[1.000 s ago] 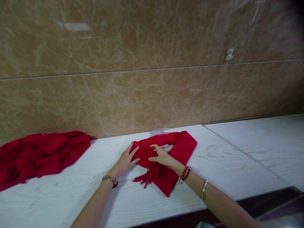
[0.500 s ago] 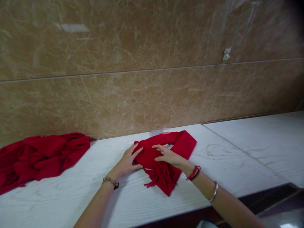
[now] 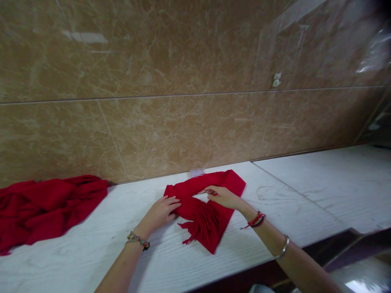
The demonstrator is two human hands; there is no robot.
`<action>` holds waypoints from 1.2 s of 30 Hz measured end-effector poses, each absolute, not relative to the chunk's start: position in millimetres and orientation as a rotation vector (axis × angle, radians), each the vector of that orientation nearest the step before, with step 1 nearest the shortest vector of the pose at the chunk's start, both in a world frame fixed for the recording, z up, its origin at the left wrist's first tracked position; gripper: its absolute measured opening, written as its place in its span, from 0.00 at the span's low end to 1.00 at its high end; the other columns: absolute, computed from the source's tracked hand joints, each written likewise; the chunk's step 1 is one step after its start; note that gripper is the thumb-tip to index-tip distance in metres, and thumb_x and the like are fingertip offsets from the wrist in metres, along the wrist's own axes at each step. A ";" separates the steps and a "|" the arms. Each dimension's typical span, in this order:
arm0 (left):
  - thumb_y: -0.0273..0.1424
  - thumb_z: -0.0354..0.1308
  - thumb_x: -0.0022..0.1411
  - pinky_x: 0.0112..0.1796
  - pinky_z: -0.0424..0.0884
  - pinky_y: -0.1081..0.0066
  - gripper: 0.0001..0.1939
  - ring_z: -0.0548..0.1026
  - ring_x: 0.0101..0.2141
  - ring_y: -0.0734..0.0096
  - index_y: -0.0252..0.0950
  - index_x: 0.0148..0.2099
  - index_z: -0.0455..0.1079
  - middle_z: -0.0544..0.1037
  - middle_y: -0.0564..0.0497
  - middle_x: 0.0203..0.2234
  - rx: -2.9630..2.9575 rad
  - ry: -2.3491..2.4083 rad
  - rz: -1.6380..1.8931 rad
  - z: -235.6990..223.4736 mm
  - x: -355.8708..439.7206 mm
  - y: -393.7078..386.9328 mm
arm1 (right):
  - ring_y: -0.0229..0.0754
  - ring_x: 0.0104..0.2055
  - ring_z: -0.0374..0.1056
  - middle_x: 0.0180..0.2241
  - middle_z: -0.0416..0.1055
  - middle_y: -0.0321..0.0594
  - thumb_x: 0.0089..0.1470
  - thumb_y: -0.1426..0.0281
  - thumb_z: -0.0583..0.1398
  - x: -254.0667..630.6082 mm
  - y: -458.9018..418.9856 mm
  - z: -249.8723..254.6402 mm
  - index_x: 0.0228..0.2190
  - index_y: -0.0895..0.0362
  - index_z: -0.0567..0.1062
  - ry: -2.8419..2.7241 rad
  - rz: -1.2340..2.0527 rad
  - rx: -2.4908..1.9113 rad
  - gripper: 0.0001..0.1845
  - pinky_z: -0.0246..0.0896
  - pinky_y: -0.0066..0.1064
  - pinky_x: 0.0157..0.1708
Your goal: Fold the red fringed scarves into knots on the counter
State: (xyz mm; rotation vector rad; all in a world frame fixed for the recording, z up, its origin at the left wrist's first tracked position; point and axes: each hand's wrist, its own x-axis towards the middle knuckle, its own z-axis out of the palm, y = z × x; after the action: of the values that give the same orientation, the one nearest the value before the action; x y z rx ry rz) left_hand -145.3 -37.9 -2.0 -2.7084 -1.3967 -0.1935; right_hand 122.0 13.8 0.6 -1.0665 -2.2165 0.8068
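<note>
A red fringed scarf (image 3: 186, 201) lies folded into a loop on a white wood-grain surface (image 3: 100, 260). Its tassels (image 3: 204, 221) bunch over the lower part, and a pointed corner faces me. On the scarf's left end rests my left hand (image 3: 160, 211), its fingers stretched over the cloth and the thumb lower, near the edge. My right hand (image 3: 224, 197) reaches in from the right across the loop. Its thumb and fingers are bent together at the inner edge of the upper strip; exactly what the fingertips pinch is partly hidden.
A crumpled heap of red cloth (image 3: 55, 207) lies on the left, against the brown marble-patterned wall (image 3: 183, 130). A small blurred pale patch (image 3: 197, 173) shows behind the scarf. White fittings (image 3: 276, 80) stick to the wall. The surface has a dark front edge (image 3: 244, 278).
My left hand's spread fingers have drawn together on the scarf's left end. My right fingers have closed, and the gap inside the loop shows wider. The view has shifted slightly right.
</note>
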 end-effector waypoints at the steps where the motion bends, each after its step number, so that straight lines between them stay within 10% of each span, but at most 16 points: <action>1: 0.25 0.52 0.53 0.53 0.56 0.59 0.20 0.64 0.51 0.65 0.40 0.50 0.66 0.69 0.50 0.49 -2.718 -1.389 -0.183 -0.4 -143.6 -39.5 | 0.43 0.43 0.66 0.41 0.70 0.45 0.48 0.76 0.53 130.3 12.2 1.1 0.41 0.59 0.71 -2.281 0.695 -1.100 0.16 0.59 0.36 0.45; 25: 0.22 0.48 0.54 0.42 0.67 0.70 0.20 0.72 0.42 0.68 0.40 0.49 0.65 0.74 0.50 0.44 -2.826 -1.251 -0.145 0.3 -120.5 -57.1 | 0.44 0.59 0.45 0.55 0.56 0.46 0.57 0.70 0.46 162.1 -7.6 -46.3 0.53 0.55 0.61 -2.627 0.268 -0.894 0.21 0.37 0.47 0.57; 36: 0.25 0.47 0.56 0.38 0.67 0.72 0.18 0.73 0.37 0.70 0.41 0.49 0.65 0.75 0.50 0.39 -2.798 -1.263 -0.215 -3.4 -121.1 -54.6 | 0.43 0.56 0.51 0.53 0.60 0.45 0.55 0.70 0.49 161.9 -5.6 -34.9 0.50 0.55 0.65 -2.580 0.357 -0.891 0.20 0.42 0.44 0.56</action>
State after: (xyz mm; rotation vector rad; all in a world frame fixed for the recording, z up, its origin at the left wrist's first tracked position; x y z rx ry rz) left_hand -121.1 -54.6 -3.4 -2.7984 -1.2627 -0.2146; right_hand 161.9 -5.6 -34.9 -0.8911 -2.5796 0.3573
